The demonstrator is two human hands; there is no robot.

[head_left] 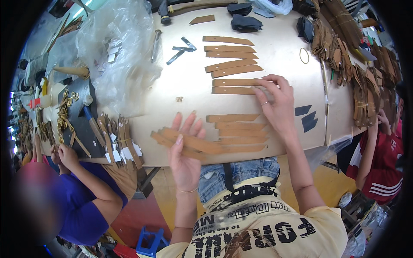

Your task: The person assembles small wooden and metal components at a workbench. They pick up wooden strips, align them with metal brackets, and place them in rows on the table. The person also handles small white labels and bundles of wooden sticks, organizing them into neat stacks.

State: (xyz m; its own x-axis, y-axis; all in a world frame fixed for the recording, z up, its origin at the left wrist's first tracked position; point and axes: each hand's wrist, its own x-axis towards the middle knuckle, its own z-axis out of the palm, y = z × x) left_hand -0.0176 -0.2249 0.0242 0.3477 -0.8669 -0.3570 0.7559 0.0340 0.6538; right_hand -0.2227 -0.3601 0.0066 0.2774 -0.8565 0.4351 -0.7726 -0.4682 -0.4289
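Observation:
My left hand (180,155) is closed around a fanned bundle of brown leather strips (202,144), its thumb on top; motion blurs the bundle slightly. My right hand (277,99) reaches onto the table, thumb and fingertips closed on the right end of a leather strip (234,90). Just above that lies another strip (234,82), which the fingers also touch. Farther up, several similar strips (230,55) lie in a column, with small holes near their left ends and slanted right ends. Nearer me, a second group of strips (234,117) is laid out, partly under the held bundle.
Dark metal pieces (181,50), black leather pieces (246,23) and crumpled clear plastic (124,56) lie on the table (180,86). Small dark strips (306,118) and a rubber band (304,56) are at right, near bundled brown strips (365,90). People work at both sides.

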